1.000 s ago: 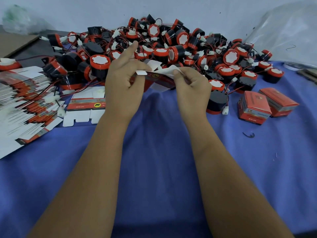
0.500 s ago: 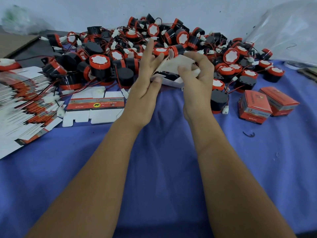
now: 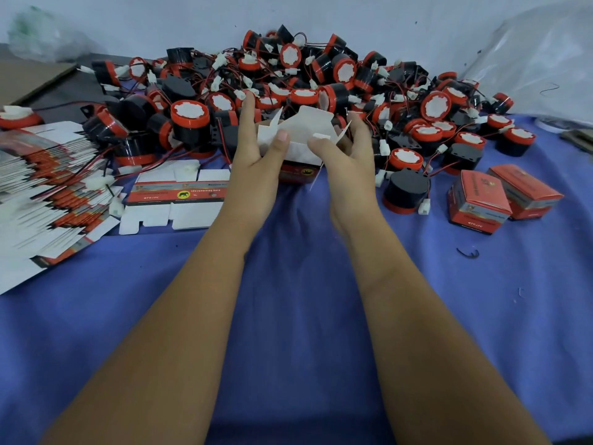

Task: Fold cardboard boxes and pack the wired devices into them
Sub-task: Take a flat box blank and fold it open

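A half-folded cardboard box (image 3: pixel 300 146), white inside and red on its front, is held up in the middle of the blue cloth (image 3: pixel 288 300), its white flaps open at the top. It is gripped on one side by the left hand (image 3: pixel 256 162), thumb pressed on the inside wall and fingers straight up behind, and on the other side by the right hand (image 3: pixel 349 162), thumb on a flap and fingers curled round the back. Behind it, along the far edge, a big pile of black and red wired devices (image 3: pixel 288 81) is heaped, flat unfolded boxes (image 3: pixel 48 194) are stacked at the left edge, and two finished boxes (image 3: pixel 500 197) are set near the right edge.
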`<state>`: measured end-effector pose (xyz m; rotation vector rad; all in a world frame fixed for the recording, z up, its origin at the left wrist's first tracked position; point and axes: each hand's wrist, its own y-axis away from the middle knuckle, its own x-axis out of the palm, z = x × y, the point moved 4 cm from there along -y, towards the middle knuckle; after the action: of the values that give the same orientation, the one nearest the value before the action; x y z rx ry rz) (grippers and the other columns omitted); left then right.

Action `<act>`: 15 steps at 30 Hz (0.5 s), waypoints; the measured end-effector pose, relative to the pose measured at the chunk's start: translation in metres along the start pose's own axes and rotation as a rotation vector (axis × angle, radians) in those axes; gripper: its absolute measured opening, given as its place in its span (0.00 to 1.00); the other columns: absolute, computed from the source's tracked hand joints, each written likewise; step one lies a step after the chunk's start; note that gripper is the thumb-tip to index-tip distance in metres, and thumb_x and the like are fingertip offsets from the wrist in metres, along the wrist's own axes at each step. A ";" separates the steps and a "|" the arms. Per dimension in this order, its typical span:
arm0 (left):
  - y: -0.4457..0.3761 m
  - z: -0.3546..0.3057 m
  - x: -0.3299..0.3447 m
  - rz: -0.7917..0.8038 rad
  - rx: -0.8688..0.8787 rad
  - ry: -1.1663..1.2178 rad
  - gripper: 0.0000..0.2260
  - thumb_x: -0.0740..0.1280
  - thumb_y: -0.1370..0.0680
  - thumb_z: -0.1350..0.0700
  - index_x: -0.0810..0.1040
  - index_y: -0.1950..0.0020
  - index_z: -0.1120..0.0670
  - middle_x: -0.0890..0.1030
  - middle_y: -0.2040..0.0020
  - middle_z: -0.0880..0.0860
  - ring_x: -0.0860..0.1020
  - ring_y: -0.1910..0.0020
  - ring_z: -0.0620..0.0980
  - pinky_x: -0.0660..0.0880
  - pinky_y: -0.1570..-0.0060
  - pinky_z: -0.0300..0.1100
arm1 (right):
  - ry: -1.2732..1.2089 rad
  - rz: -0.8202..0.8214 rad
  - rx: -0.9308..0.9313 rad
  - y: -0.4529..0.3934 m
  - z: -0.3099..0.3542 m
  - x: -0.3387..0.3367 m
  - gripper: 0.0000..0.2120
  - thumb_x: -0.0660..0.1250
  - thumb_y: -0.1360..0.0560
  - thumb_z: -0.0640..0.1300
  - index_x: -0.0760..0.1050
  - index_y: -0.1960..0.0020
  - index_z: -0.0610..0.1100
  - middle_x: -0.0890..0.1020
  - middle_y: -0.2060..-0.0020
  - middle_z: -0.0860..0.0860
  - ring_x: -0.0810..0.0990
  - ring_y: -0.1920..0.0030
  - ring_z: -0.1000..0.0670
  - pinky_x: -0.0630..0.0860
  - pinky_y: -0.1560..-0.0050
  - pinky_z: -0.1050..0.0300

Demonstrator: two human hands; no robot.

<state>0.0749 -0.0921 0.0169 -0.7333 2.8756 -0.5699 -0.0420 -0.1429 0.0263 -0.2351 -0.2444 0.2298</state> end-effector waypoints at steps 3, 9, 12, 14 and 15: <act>0.000 0.004 0.004 0.013 -0.022 0.039 0.29 0.60 0.16 0.52 0.49 0.19 0.46 0.60 0.21 0.49 0.64 0.25 0.43 0.64 0.26 0.42 | 0.042 0.098 0.025 -0.001 -0.008 0.006 0.26 0.69 0.25 0.38 0.68 0.28 0.41 0.75 0.33 0.43 0.74 0.32 0.46 0.72 0.32 0.46; -0.007 0.000 -0.002 0.021 -0.031 0.327 0.31 0.56 0.23 0.52 0.53 0.19 0.47 0.67 0.24 0.56 0.68 0.26 0.55 0.64 0.27 0.56 | 0.155 0.151 -0.144 0.008 -0.007 0.015 0.20 0.65 0.21 0.47 0.68 0.30 0.51 0.72 0.34 0.50 0.70 0.31 0.49 0.71 0.31 0.47; -0.006 0.001 -0.003 -0.002 -0.065 0.231 0.27 0.56 0.23 0.53 0.62 0.22 0.46 0.73 0.28 0.50 0.72 0.31 0.47 0.70 0.30 0.50 | 0.213 0.087 -0.171 0.006 -0.008 0.010 0.17 0.67 0.24 0.51 0.70 0.36 0.55 0.73 0.40 0.52 0.72 0.35 0.47 0.72 0.34 0.45; -0.007 0.007 -0.004 -0.037 -0.070 0.171 0.21 0.59 0.21 0.55 0.71 0.28 0.46 0.79 0.37 0.45 0.78 0.39 0.42 0.76 0.40 0.42 | 0.203 0.072 -0.148 0.003 -0.011 0.006 0.15 0.68 0.22 0.48 0.73 0.36 0.51 0.77 0.40 0.49 0.75 0.37 0.47 0.74 0.36 0.45; -0.007 0.009 -0.004 -0.051 -0.078 0.163 0.17 0.60 0.20 0.56 0.74 0.32 0.46 0.80 0.40 0.44 0.80 0.43 0.40 0.77 0.45 0.39 | 0.184 0.083 -0.124 0.001 -0.014 0.005 0.14 0.67 0.21 0.47 0.74 0.36 0.49 0.79 0.41 0.48 0.77 0.38 0.47 0.76 0.38 0.46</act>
<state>0.0833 -0.0991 0.0114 -0.8087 3.0525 -0.5511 -0.0339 -0.1432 0.0137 -0.3873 -0.0660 0.2734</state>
